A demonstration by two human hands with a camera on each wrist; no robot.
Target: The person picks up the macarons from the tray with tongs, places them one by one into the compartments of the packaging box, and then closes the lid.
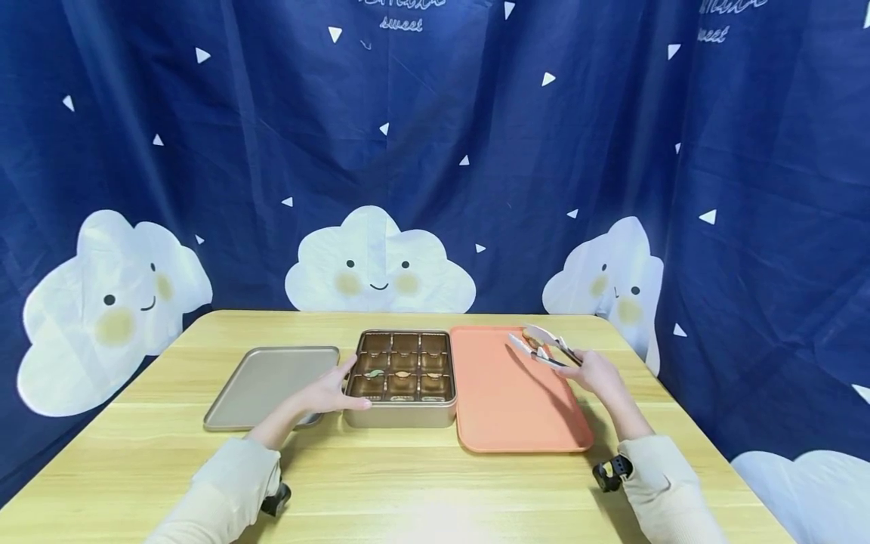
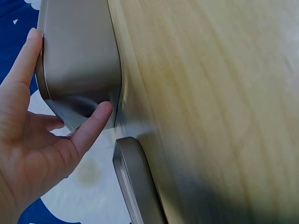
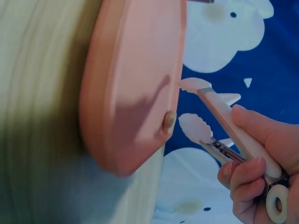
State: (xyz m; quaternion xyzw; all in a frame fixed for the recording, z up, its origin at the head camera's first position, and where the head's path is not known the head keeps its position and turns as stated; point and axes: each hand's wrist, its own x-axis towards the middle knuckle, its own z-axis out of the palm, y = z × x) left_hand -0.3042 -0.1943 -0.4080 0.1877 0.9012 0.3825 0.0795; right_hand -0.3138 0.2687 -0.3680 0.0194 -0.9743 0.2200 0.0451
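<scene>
My left hand (image 1: 331, 393) touches the left front corner of a bronze-coloured metal box (image 1: 399, 417). In the left wrist view, its fingers lie along the rim and its thumb is at the side wall. Brown dividers split the box into small compartments, with several small green and orange items showing in the middle and front rows. My right hand (image 1: 598, 374) grips a pair of white serving tongs (image 3: 217, 100), their jaws spread apart. The tongs' tips are over the far right part of an orange tray (image 1: 506, 408), close to a small brown food piece (image 3: 169, 122) on it.
Left of the box, a flat bronze-coloured lid (image 1: 279, 381) lies on the wooden table (image 1: 408, 483). The tray stands right up against the box's right side. Behind the table hangs a dark blue curtain (image 1: 421, 174) with white clouds and triangles.
</scene>
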